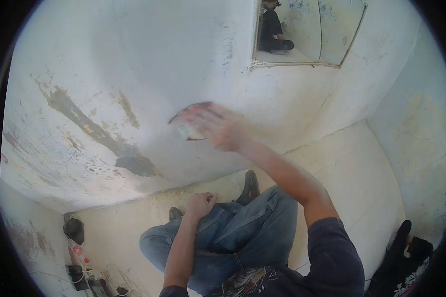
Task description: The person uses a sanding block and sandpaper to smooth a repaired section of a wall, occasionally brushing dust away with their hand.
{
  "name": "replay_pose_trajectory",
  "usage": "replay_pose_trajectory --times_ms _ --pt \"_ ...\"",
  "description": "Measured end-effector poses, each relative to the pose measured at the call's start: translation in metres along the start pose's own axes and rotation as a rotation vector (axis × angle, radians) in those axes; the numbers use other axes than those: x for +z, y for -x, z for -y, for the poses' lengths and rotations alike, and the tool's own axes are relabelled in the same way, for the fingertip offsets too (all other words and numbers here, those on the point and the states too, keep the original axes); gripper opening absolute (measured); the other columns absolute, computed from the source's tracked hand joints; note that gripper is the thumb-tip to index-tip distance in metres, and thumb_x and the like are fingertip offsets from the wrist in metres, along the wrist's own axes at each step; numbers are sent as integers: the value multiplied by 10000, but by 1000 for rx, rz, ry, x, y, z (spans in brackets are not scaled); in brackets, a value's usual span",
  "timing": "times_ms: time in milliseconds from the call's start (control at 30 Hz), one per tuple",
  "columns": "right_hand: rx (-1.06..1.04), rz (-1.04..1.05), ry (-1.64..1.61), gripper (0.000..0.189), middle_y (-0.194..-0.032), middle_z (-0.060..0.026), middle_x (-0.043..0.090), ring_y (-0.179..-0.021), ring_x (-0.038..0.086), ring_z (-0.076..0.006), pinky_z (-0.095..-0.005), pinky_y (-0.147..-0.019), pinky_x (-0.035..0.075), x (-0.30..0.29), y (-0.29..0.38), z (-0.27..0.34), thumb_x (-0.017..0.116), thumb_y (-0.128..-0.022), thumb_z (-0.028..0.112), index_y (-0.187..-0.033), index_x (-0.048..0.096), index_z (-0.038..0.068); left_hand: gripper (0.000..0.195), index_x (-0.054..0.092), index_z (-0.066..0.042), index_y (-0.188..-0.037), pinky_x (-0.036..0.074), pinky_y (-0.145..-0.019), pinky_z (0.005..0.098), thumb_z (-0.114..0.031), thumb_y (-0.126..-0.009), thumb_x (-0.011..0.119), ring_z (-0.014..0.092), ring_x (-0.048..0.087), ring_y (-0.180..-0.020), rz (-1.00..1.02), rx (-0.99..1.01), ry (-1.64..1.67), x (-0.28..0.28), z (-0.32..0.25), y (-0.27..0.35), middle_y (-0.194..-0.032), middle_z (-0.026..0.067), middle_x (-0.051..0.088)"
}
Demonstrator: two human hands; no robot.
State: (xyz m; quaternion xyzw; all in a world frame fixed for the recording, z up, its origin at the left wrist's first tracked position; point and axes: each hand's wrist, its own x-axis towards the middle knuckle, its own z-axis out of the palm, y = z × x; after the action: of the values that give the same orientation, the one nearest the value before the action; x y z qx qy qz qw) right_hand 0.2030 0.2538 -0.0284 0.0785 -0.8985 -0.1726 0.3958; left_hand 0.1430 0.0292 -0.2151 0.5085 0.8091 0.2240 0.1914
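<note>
My right hand is blurred and pressed flat over a sheet that looks like sandpaper, against the white wall. The sheet has dark reddish edges and some print on its pale back. Down on my lap, my left hand rests by the left knee of my blue jeans with the fingers curled; whether something small lies in them is not clear. Left of the sheet, the wall has bare grey patches where paint or plaster has come away.
A cracked mirror on the wall reflects a seated person. Someone in black clothing sits at lower right. Along the left wall lie a dark bundle, a plastic bottle, a black box and coiled white cables on the tiled floor.
</note>
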Motion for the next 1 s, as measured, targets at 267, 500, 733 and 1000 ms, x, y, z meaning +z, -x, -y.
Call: replay_pose_trajectory --times_ms 267,500,733,1000 --pt "796 -679 65 526 -1402 -239 521 -1349 457 -393 -487 -1143 327 -52 105 -123 529 -932 75 -1433 415 -36 362 767 -119 -966 546 -795 452 -432 -900 597 350 697 -852 51 -31 38 4 -7 -2 -821 149 727" --pt "1076 -824 -12 602 -1526 -277 353 -1373 426 -385 -411 -1123 347 -30 62 -91 465 -973 85 -1513 246 -68 352 769 -119 -947 547 -772 458 -423 -900 598 346 699 -825 19 22 17 12 3 -2 -804 138 726" --pt "237 -177 -216 565 -1558 -149 377 -1464 316 -315 -506 -1210 196 21 -7 23 529 -925 166 -1467 430 46 331 770 -117 -919 549 -756 462 -406 -893 612 353 698 -787 -8 31 6 8 2 2 -771 142 720" --pt "114 -181 99 531 -1522 -73 455 -1425 396 -237 -528 -1176 240 -16 53 -75 575 -903 171 -1427 506 119 332 771 -121 -931 549 -767 463 -411 -892 613 357 699 -808 1 8 -40 2 4 8 -789 150 722"
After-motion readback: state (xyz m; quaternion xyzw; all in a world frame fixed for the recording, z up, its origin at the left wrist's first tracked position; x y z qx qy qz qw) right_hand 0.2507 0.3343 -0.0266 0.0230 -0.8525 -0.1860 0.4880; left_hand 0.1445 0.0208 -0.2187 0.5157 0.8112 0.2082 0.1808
